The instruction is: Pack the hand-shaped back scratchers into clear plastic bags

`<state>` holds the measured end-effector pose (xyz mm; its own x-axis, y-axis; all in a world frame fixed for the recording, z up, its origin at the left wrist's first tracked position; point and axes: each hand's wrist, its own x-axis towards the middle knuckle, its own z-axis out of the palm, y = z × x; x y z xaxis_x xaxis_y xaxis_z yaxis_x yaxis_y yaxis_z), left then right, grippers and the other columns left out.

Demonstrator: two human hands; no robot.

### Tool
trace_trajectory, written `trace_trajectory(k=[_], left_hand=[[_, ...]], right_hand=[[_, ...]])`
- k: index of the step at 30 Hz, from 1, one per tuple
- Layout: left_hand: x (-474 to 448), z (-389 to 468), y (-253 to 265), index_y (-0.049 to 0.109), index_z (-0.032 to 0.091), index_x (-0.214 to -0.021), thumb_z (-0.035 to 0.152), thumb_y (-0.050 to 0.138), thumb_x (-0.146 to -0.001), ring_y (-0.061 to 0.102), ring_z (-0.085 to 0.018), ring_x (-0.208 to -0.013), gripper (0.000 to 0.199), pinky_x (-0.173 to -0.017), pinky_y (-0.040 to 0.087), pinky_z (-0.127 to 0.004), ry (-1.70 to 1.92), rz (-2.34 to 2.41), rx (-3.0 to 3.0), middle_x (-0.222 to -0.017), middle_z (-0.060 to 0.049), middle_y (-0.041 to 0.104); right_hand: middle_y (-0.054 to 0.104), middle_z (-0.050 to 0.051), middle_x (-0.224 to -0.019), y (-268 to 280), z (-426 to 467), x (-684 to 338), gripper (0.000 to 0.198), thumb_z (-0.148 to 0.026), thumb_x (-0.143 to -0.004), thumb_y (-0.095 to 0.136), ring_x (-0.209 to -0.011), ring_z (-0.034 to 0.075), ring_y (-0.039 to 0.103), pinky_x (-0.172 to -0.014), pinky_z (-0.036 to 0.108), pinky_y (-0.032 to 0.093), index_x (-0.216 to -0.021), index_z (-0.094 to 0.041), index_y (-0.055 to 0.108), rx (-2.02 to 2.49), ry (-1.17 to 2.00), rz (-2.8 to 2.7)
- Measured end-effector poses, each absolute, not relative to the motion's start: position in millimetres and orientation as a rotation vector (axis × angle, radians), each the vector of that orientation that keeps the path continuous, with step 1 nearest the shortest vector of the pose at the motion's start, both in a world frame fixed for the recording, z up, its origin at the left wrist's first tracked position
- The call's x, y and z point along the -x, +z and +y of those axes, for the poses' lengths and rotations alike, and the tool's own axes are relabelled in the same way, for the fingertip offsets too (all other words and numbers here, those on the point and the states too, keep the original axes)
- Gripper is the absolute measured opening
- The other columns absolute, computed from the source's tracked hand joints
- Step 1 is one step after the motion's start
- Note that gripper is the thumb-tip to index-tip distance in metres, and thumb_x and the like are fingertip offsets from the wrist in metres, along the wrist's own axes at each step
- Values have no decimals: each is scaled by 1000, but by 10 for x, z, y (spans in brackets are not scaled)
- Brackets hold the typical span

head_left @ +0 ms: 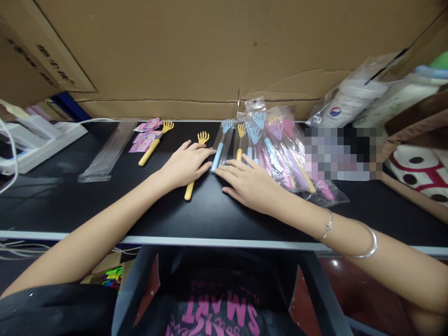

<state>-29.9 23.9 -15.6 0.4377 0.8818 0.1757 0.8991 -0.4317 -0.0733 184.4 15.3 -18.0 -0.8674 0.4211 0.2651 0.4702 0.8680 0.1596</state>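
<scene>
My left hand (187,163) lies palm down over a yellow back scratcher (189,191), covering its middle. Its fingers are stretched out towards a blue back scratcher (217,156) in a clear sleeve. My right hand (254,184) is spread flat, its fingertips at the lower end of that sleeve. Just beyond it lies a pile of bagged back scratchers (280,154) in blue, yellow, purple and pink. Further left rests another yellow back scratcher (150,151), unbagged, beside pink and purple cards (145,140). Clear empty sleeves (108,154) are stacked left of the cards.
A white power strip (45,144) stands at the left end of the black table (168,214). Cardboard (196,51) walls the back. At the right are a bagged cup (353,100), a blurred-out patch and another person's arm (416,193). An open drawer (136,275) sits below.
</scene>
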Motion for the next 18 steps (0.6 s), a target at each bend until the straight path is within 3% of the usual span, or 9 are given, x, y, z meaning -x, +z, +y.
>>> trace_trajectory(k=[18], left_hand=[[275,219,-180,35,19,-147,40,28,-99,31,-23,-142,53,-118,19,-50,0,-1588,2598,-153,-7,37]], right_hand=[[63,14,-113,-186,116,-1826,33,-36,-95,46,-111,28,53,-102,44,32,-109,-9,57,798,-463,-2802]])
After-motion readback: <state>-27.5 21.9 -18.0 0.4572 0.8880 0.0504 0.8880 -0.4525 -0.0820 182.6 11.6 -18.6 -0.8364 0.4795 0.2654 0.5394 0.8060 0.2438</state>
